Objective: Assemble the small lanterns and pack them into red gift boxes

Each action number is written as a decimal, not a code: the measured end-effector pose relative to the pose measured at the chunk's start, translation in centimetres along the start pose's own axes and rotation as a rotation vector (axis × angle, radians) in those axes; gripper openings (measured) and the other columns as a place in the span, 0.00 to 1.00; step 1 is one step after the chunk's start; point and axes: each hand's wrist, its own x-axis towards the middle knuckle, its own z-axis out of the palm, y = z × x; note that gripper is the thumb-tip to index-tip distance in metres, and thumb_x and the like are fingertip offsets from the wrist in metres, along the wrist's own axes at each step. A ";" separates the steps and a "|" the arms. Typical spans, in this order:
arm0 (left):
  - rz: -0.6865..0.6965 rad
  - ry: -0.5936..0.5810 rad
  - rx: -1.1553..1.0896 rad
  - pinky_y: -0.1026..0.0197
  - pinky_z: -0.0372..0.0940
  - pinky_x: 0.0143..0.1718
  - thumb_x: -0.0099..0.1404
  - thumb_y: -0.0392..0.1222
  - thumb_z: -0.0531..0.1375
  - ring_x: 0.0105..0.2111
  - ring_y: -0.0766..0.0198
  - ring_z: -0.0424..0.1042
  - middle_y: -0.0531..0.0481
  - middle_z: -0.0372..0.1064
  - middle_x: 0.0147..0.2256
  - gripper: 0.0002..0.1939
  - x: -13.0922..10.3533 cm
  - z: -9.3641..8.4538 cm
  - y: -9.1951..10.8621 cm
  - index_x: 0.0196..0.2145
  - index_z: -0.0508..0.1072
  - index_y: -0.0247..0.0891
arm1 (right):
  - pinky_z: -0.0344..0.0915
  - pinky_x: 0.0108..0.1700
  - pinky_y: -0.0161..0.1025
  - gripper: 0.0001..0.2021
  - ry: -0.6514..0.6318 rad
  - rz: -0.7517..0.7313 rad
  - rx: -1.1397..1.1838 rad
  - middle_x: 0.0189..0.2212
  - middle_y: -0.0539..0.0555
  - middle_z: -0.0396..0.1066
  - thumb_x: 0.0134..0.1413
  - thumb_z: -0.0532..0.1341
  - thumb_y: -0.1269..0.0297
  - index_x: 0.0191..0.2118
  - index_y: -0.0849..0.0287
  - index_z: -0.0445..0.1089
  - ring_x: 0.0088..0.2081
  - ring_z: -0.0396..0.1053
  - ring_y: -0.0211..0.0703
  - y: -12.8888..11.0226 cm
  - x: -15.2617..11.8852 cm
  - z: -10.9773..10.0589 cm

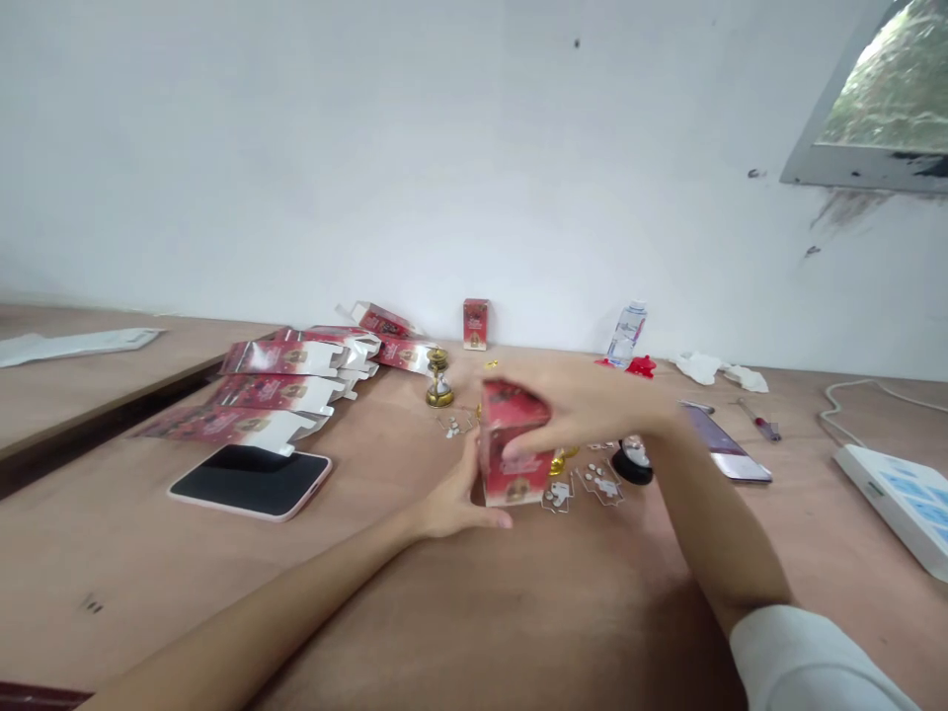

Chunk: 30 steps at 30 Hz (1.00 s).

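Observation:
A red printed cardboard box stands upright in front of me, blurred at its top. My left hand is wrapped round its lower left side, thumb stretched out along the front. From the right, my right hand reaches across the upper part of the box with its thumb against the front face; motion smears its fingers. Behind and beside the box lie gold-coloured parts and small metal wire pieces, partly hidden. A small gold-based ornament stands to the left, and a black round base sits under my right wrist.
Flat red cartons are piled at left, near a phone and a table gap. Another red box stands by the wall. Rightward are a clear bottle, a second phone, a screwdriver and a white device.

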 end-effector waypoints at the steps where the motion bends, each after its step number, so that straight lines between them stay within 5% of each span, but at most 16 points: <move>1: -0.009 -0.036 0.078 0.39 0.59 0.56 0.49 0.60 0.66 0.58 0.43 0.60 0.35 0.59 0.58 0.50 0.0 0.0 0.0 0.62 0.50 0.38 | 0.65 0.53 0.49 0.32 0.093 0.010 0.020 0.54 0.61 0.66 0.51 0.63 0.51 0.59 0.59 0.59 0.52 0.67 0.54 0.3 -0.5 -1.4; 5: -0.004 -0.133 0.349 0.41 0.54 0.59 0.56 0.54 0.63 0.61 0.46 0.56 0.33 0.55 0.60 0.47 0.1 0.2 0.4 0.64 0.45 0.34 | 0.65 0.51 0.49 0.29 0.448 0.133 -0.033 0.55 0.56 0.63 0.55 0.59 0.51 0.60 0.55 0.57 0.53 0.64 0.53 2.9 -0.1 -6.3; 9: 0.099 -0.224 0.582 0.43 0.56 0.59 0.61 0.49 0.59 0.59 0.46 0.59 0.36 0.59 0.59 0.28 0.2 0.5 0.7 0.57 0.62 0.36 | 0.61 0.54 0.53 0.33 0.551 0.257 -0.250 0.56 0.62 0.61 0.50 0.64 0.54 0.59 0.60 0.56 0.54 0.61 0.58 8.1 4.8 -7.9; 13: 0.156 -0.197 0.664 0.45 0.58 0.58 0.63 0.47 0.57 0.58 0.47 0.61 0.37 0.61 0.57 0.23 0.0 1.0 0.5 0.54 0.66 0.37 | 0.59 0.56 0.51 0.35 0.260 0.648 -0.412 0.54 0.67 0.62 0.45 0.68 0.59 0.56 0.70 0.57 0.54 0.61 0.59 13.5 10.6 -5.5; 17: 0.146 -0.202 0.714 0.44 0.56 0.60 0.64 0.44 0.54 0.60 0.48 0.58 0.37 0.59 0.59 0.23 -0.6 1.4 0.4 0.56 0.64 0.35 | 0.65 0.50 0.44 0.28 0.057 0.780 -0.338 0.47 0.63 0.70 0.41 0.71 0.65 0.49 0.68 0.66 0.49 0.68 0.54 17.5 14.2 -2.1; 20: 0.119 -0.261 0.754 0.45 0.50 0.63 0.66 0.46 0.51 0.63 0.49 0.52 0.36 0.53 0.62 0.26 -1.2 1.4 0.5 0.60 0.59 0.33 | 0.69 0.45 0.45 0.17 -0.073 0.884 -0.283 0.45 0.59 0.71 0.53 0.65 0.62 0.46 0.66 0.68 0.44 0.71 0.47 19.9 16.2 0.0; 23: 0.123 -0.289 0.758 0.45 0.46 0.64 0.68 0.49 0.48 0.65 0.51 0.48 0.37 0.49 0.64 0.28 -1.6 1.4 0.6 0.62 0.55 0.33 | 0.70 0.45 0.48 0.15 -0.126 0.911 -0.264 0.48 0.57 0.67 0.61 0.58 0.60 0.51 0.61 0.65 0.45 0.70 0.45 21.6 17.8 1.9; 30: 0.125 -0.307 0.751 0.45 0.44 0.65 0.69 0.51 0.46 0.65 0.52 0.45 0.38 0.46 0.65 0.30 -1.9 1.4 0.5 0.64 0.51 0.34 | 0.69 0.46 0.49 0.17 -0.042 0.848 -0.322 0.50 0.57 0.66 0.60 0.58 0.60 0.52 0.61 0.64 0.47 0.69 0.46 22.4 18.8 4.4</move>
